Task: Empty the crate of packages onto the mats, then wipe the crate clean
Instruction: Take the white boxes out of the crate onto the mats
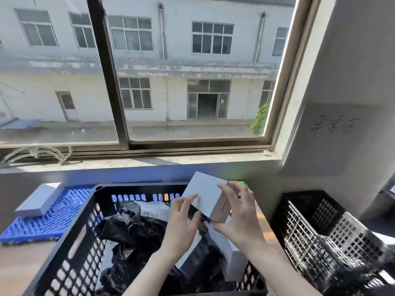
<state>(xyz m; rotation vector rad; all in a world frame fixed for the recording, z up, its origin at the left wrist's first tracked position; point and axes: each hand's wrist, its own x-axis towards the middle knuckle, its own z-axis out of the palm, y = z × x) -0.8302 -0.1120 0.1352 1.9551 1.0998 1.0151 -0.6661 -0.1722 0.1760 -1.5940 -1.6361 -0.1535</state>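
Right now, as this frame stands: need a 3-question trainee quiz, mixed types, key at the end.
1. True or false: the fingers of both the left hand and the right hand grip the held box.
2. What lies on the blue mat?
A) a black bag
B) a flat white box
C) a roll of tape
3. How many black crates are in view?

Key
1. True.
2. B.
3. Two: the loaded crate below the hands and the side crate on the right.
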